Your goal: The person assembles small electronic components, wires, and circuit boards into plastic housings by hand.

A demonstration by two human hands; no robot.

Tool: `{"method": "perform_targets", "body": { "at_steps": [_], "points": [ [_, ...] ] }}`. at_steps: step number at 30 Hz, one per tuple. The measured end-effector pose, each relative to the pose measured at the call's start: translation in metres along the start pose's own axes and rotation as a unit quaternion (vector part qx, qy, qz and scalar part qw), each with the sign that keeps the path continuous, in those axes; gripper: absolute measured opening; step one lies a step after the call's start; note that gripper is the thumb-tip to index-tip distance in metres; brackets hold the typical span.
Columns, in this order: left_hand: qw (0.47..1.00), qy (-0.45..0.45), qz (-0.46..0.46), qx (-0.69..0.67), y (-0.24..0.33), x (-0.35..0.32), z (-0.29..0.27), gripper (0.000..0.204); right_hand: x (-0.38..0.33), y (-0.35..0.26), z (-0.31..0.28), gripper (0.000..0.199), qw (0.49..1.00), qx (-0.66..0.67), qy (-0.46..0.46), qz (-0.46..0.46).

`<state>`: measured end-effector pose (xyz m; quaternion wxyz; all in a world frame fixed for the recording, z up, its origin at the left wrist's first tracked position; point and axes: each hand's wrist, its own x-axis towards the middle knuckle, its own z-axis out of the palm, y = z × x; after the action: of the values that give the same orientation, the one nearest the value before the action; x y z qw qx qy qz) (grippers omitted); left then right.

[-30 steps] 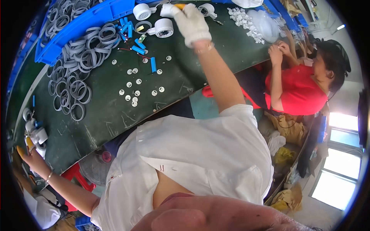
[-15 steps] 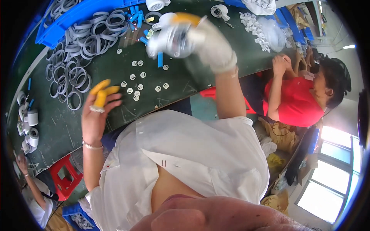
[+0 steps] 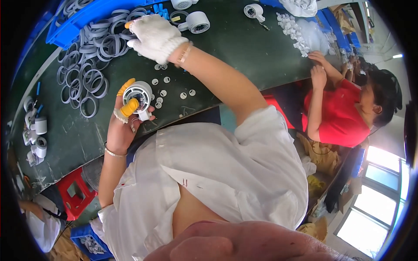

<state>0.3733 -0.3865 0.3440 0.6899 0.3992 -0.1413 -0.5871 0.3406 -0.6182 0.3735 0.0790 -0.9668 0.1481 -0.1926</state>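
Observation:
My left hand [image 3: 123,121], with yellow finger covers on some fingers, grips a white round housing [image 3: 146,90] with a short handle. Its open face is turned up, and dark parts and wires show inside. My right hand [image 3: 157,38], in a white knit glove with an orange-yellow fingertip cover, reaches over the right edge of the heap of grey rings [image 3: 89,82]. Its thumb and forefinger are apart, with nothing visible between them. Small blue cylinders [image 3: 160,10] lie just beyond it. Several small white discs [image 3: 163,93] are scattered between my hands.
A blue bin [image 3: 65,35] borders the rings. White housings [image 3: 198,22] stand beyond my right forearm, with another [image 3: 252,12] farther right. More white housings [image 3: 40,125] line the left side. Small white parts [image 3: 292,32] are piled far right, near a person in red [image 3: 337,111].
My right hand has swung left from the white housings to the grey rings. My left hand, empty before, now holds a white round housing.

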Motion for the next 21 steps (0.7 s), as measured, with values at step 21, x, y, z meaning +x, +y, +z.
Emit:
{"method": "perform_targets", "body": {
  "at_steps": [21],
  "points": [
    [0.965, 0.069, 0.083, 0.237, 0.051, 0.050, -0.041, 0.051, -0.089, 0.011, -0.045, 0.008, 0.995, -0.069, 0.017, -0.067]
  ]
}}
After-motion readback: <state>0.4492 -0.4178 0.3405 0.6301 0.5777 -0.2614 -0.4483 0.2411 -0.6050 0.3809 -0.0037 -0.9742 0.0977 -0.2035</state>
